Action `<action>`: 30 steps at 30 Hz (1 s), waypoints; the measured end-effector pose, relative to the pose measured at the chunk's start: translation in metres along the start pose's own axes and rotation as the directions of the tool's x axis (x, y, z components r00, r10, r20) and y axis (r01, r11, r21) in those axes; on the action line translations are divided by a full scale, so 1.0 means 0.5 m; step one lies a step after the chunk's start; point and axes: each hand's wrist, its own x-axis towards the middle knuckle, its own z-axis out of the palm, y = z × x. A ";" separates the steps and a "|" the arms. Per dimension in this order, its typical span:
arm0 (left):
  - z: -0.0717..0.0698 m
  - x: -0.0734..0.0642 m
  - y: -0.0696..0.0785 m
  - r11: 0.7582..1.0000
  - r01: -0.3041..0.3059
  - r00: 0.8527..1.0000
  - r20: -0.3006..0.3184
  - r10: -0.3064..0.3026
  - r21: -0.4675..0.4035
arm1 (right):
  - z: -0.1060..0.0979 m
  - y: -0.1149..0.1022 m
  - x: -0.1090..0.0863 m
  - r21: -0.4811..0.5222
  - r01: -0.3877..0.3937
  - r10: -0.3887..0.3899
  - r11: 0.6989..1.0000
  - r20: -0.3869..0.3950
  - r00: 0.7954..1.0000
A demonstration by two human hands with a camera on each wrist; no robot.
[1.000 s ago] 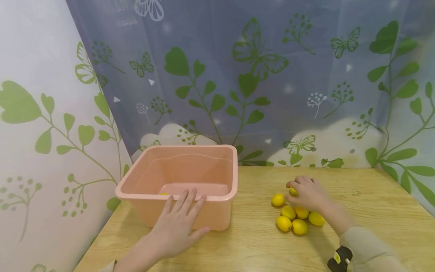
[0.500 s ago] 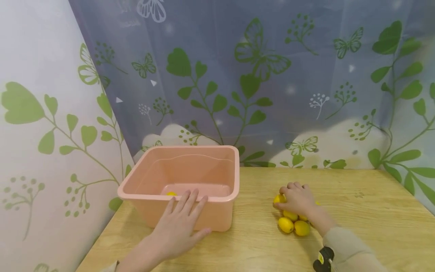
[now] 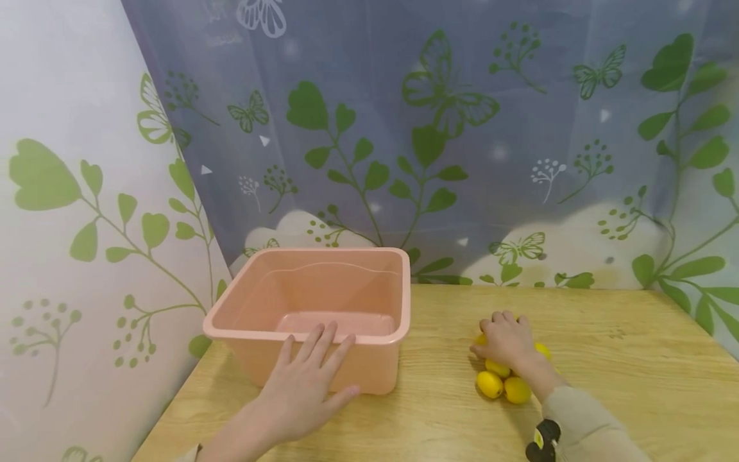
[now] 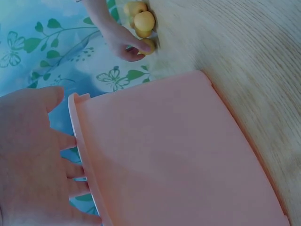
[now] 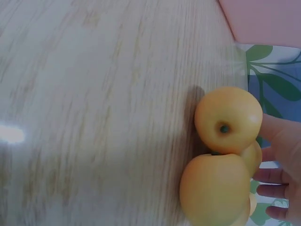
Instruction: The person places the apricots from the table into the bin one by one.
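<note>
L hand [image 3: 300,394], fingers spread, touches pink tub [image 3: 378,338] just ahead; R hand [image 3: 507,340] grips lemon [image 4: 151,43], w/ other lemons [image 3: 489,385] beside it.

pink tub [image 3: 372,367] | upright, open-topped, rectangular | yellow fruits [image 3: 498,368] | rounded, clustered, some touching, right of tub

A blue-grey sheet [image 3: 358,64] printed with green butterflies and heart-leaved sprigs spans the back, faintly creased, with cloud-shaped white patches along its lower part. A whitish wall covering [image 3: 69,83] with lighter green leaves and berry stems closes off the left side; on the right, tall leafy stems climb a paler stretch. The yellowish wood-grained tabletop [image 3: 623,378] shows a small white glare [image 5: 11,134] in the right wrist view.
</note>
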 end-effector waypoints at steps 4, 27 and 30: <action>0.002 0.000 0.000 1.000 0.000 1.000 -0.008 0.000 -0.001 | 0.005 0.004 -0.002 -0.016 -0.030 0.030 0.999 0.024 0.999; 0.010 0.000 -0.001 1.000 -0.007 0.999 -0.045 0.008 0.019 | -0.003 0.017 -0.002 -0.064 -0.011 0.005 0.998 -0.096 0.995; 0.010 0.000 -0.002 1.000 -0.008 0.999 -0.046 0.009 0.023 | -0.012 0.014 -0.001 -0.083 0.022 -0.035 0.996 -0.158 0.987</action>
